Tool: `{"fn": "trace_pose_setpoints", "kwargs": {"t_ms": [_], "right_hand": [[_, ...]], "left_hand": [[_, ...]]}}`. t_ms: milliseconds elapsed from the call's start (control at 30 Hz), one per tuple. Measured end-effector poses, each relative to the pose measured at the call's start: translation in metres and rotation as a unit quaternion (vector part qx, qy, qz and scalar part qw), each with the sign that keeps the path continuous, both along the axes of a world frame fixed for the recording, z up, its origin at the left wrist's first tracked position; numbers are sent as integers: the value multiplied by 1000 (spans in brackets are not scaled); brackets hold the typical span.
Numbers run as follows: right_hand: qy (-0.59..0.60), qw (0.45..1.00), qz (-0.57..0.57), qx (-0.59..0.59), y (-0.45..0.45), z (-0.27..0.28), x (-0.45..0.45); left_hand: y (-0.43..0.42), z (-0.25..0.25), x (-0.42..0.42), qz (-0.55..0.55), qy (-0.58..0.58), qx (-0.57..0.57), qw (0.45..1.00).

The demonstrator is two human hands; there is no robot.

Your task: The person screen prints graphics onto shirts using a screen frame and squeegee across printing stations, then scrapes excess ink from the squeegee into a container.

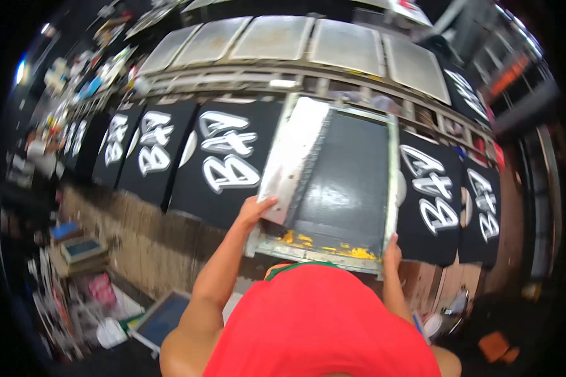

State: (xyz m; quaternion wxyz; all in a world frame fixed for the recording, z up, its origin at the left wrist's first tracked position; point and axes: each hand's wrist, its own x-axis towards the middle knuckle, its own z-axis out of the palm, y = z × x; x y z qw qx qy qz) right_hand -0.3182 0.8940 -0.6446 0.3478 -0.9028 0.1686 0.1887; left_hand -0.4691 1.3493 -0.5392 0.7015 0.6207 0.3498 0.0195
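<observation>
A screen printing frame (391, 182) with dark mesh (349, 169) lies over the row of shirts in front of me. Yellow smears mark its near end. Along its left side rests a long pale squeegee (299, 147) with a dark lower edge. My left hand (255, 212) is closed at the frame's left side, its thumb over the squeegee's near end. On the near right side, my right hand (392, 252) is closed around the frame's edge. Black shirts with white "BAD" lettering lie on both sides, including a left shirt (223, 157) and a right shirt (427, 195).
Behind the shirts runs a metal rail (233, 81), with several pale flat boards (273, 38) beyond it. A blue-meshed frame (163, 323) leans at lower left near boxes and clutter. An orange object (493, 345) lies on the floor at lower right.
</observation>
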Motion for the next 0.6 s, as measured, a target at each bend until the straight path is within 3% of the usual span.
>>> {"fn": "trace_pose_setpoints", "kwargs": {"t_ms": [100,200,433,600], "right_hand": [[-114,987,-89,65,11,12,-8],[-165,986,-34,6,10,2,-4],[-121,992,-14,-35,16,-21,3],[-35,999,20,12,4,-29,6]], "left_hand": [[-1,-4,-1,-9,3,27,1000],[2,-11,-1,-1,-20,29,999],[3,-51,13,-7,12,118,993],[-1,-59,25,2,52,162,985]]}}
